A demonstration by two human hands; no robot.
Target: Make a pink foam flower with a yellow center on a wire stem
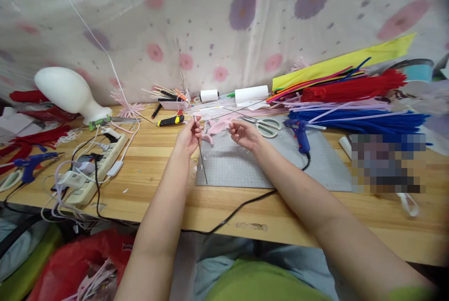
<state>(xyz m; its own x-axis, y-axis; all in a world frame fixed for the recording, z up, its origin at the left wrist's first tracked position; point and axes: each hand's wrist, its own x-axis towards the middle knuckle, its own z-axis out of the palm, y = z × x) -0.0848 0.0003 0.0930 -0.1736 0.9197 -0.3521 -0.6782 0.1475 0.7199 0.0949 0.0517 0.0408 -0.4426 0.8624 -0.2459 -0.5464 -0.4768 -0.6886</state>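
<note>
Above the left part of the grey cutting mat (242, 170), my left hand (190, 137) is closed around a thin dark rod (203, 163), which slants down toward the mat's near left corner. A bit of pale pink shows at its fingertips. My right hand (242, 134) is pinched a little to the right, with something small and pale at its fingertips that I cannot make out. Between and behind the hands lie soft pink pieces (218, 126). Scissors with pale handles (268, 128) rest just beyond my right hand.
A blue glue gun (299, 135) lies on the mat, its black cord crossing the table (224, 207). Blue pipe cleaners (365, 125) and red ones (354, 86) are heaped at the right. Leftward are a power strip (101, 170), a white foam head (66, 88) and another glue gun (31, 166).
</note>
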